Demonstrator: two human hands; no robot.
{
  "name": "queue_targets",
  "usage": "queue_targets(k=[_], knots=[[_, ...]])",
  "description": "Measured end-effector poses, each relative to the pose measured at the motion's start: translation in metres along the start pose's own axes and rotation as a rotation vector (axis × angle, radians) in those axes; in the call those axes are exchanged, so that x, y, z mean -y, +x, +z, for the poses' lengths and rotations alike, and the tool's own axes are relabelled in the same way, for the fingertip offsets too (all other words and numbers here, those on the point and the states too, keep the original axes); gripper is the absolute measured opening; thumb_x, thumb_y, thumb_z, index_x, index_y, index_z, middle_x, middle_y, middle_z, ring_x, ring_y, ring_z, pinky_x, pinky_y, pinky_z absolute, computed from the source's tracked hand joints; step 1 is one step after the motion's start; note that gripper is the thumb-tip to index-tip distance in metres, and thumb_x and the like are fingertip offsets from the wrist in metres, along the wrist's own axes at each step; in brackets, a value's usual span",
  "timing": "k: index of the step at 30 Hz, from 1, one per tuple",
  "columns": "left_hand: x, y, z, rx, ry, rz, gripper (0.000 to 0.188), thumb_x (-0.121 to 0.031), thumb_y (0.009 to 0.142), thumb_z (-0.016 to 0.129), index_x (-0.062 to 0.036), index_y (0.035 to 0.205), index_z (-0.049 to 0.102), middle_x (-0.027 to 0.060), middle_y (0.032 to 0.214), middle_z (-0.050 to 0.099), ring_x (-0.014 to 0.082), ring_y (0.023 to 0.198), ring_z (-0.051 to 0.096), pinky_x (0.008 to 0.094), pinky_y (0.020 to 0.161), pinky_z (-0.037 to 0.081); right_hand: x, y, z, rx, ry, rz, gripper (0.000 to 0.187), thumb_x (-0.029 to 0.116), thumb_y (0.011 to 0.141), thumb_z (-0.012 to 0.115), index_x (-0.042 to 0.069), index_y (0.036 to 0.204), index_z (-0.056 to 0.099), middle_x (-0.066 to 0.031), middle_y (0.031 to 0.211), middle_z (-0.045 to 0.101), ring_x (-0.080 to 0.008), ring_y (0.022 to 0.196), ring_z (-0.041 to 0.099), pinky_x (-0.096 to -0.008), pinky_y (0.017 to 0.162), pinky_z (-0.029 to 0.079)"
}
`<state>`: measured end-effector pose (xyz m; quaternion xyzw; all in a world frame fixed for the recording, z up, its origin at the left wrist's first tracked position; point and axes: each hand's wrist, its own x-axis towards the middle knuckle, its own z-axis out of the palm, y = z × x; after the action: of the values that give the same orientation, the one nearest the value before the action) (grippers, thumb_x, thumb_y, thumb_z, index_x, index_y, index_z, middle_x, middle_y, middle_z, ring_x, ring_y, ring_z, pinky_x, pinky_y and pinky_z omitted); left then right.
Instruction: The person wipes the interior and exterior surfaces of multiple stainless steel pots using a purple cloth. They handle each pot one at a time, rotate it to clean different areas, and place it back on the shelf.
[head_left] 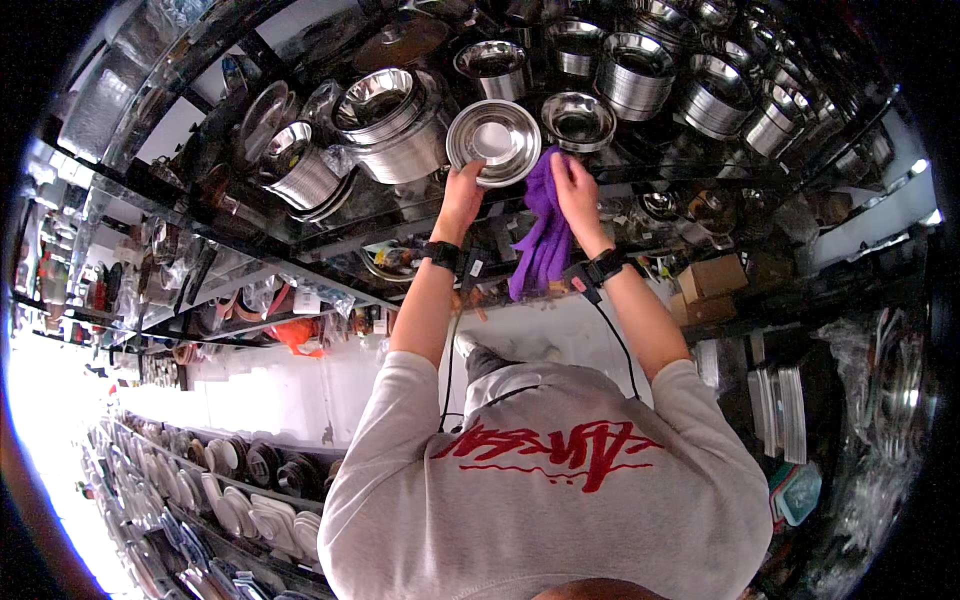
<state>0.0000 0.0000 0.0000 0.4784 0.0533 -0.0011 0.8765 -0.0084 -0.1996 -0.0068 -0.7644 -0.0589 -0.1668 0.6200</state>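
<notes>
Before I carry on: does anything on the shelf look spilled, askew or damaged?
Nothing clearly stands out: no spill or damage shows. The left hand holds a round steel dish, the right hand a purple cloth. The leftmost bowl stack appears tilted, but the fisheye lens may cause that.

Steel dish (493, 140) held at its near-left rim by the left hand (463, 195). Purple cloth (543, 228) gripped by the right hand (577, 195) beside the dish; contact between them cannot be confirmed. Bowl stacks (638, 80) arrayed beyond both hands.
</notes>
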Motion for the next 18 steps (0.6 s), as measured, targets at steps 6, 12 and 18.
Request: queue_targets(k=[6,12,18], knots=[[0.019,0.024,-0.012,0.028,0.122,0.156,0.03,-0.007,0.085,0.056,0.0041,0.113,0.056,0.0082,0.108,0.062,0.017,0.095,0.058,0.03,0.084,0.044,0.042,0.014,-0.025,-0.192,-0.126,-0.297,0.036,0.034,0.093,0.056,-0.001,0.094,0.064,-0.0136,0.086,0.061,-0.0269,0.081,0.059,-0.0328,0.071,0.045],[0.012,0.019,-0.013,0.07,0.119,0.095,0.029,-0.011,0.088,0.055,0.0019,0.115,0.056,0.006,0.11,0.062,0.0163,0.096,0.059,0.0304,0.083,0.045,0.075,0.029,-0.052,-0.021,0.298,0.039,0.036,0.033,0.095,0.053,0.0,0.091,0.065,-0.0066,0.08,0.066,-0.0122,0.069,0.057,-0.027,0.065,0.045],[0.01,0.012,-0.006,0.036,0.061,0.1,0.025,-0.01,0.09,0.054,0.0027,0.111,0.056,0.0093,0.102,0.064,0.0183,0.093,0.062,0.0318,0.078,0.049,0.112,0.025,-0.055,0.117,1.022,0.282,0.03,0.027,0.097,0.05,0.002,0.109,0.06,-0.0068,0.102,0.065,-0.0161,0.09,0.063,-0.0316,0.084,0.049]])
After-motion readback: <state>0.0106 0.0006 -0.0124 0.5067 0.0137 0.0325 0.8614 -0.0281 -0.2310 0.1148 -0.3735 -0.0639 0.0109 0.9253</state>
